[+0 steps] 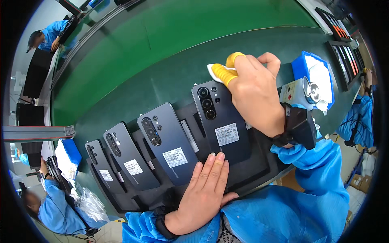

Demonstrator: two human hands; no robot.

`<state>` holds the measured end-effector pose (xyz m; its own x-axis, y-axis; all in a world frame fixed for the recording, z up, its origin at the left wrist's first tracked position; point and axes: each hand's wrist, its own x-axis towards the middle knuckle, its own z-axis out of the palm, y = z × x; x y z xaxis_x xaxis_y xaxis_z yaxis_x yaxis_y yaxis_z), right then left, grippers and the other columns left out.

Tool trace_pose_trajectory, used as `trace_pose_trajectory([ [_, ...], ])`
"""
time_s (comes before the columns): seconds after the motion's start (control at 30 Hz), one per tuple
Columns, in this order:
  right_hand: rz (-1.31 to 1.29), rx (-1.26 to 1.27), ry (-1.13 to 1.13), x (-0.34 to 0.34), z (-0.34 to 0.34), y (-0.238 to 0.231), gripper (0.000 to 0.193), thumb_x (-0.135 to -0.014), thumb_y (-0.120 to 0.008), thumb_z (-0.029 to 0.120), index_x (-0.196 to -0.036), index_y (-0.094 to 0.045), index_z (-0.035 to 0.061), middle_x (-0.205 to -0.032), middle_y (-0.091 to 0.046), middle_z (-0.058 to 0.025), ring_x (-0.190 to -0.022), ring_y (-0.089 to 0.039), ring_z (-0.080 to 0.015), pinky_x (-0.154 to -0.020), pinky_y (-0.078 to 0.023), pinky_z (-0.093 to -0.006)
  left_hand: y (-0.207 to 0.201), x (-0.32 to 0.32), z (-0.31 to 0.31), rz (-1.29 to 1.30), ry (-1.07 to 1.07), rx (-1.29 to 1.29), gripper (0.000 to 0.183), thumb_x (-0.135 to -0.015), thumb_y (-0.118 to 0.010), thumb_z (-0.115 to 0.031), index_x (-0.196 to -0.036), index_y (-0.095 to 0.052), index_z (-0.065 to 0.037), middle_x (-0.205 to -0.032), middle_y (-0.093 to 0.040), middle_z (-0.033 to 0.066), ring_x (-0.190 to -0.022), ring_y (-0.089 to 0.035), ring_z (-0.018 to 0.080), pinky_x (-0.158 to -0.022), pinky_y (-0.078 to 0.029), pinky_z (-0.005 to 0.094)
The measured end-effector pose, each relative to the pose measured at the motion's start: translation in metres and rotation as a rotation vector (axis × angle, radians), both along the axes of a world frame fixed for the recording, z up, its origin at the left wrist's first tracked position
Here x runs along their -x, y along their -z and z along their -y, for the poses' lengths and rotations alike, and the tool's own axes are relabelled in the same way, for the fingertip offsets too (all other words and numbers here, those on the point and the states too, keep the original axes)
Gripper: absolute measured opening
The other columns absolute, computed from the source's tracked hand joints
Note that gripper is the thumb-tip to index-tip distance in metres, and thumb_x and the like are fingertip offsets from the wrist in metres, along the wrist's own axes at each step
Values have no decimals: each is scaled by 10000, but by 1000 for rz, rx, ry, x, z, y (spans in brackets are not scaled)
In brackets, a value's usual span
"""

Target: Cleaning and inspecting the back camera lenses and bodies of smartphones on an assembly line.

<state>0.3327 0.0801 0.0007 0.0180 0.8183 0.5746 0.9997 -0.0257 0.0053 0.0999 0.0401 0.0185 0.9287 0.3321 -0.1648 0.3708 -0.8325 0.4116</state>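
Note:
Several dark smartphones lie back side up in a row on a black foam tray point(259, 174), each with a white label. At the right end, a phone point(223, 113) sits under both my hands. My right hand point(255, 93), with yellow finger cots point(223, 75) on its fingers, pinches a white wipe point(211, 74) at that phone's top edge, beside the cameras. My left hand point(204, 196) lies flat, fingers outstretched, with its fingertips at the phone's lower end. Left of it is a bluish-black phone point(170, 139), then a dark grey phone point(129, 152) and a similar phone point(103, 164).
On the right stand a blue box point(298, 69) of white wipes and a pale bottle point(289, 93) with a metal top. Another blue box point(72, 152) and clear plastic bags point(91, 202) are at the left. A phone tray point(344, 60) lies far right. Co-workers in blue sit on both sides.

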Motion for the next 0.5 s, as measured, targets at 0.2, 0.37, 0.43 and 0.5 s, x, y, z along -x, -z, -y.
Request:
trace_pose_trajectory([
  [0.2,-45,5,-179,22,-1,4,172,-716,-692,111,-872,-733,49,-939,-595,-39,-860,-570,-188,-861,-294,-449,-2,-1,-1,5,-11,39,810,-791,-693,-467,-1355,-457,63,-1466,-382,246,-1392,-343,370,-1125,-282,485],
  [0.37,-33,2,24,7,11,3,96,-690,-692,56,-779,-718,33,-897,-587,-31,-849,-569,-202,-857,-301,-454,-1,0,-2,18,-19,50,810,-790,-699,-458,-1360,-453,63,-1465,-384,245,-1392,-347,364,-1128,-279,477],
  [0.43,-49,44,93,8,23,2,101,-680,-679,15,-776,-705,7,-883,-592,-40,-818,-564,-215,-836,-306,-440,-2,1,-2,11,-5,34,811,-788,-701,-459,-1357,-455,65,-1461,-390,243,-1390,-351,361,-1128,-280,474],
  [0.5,-46,68,79,17,35,5,96,-676,-680,13,-769,-701,7,-891,-597,-49,-806,-561,-217,-828,-305,-438,-1,1,-3,10,-11,36,810,-790,-698,-460,-1355,-456,67,-1457,-395,245,-1387,-353,364,-1127,-281,477],
])
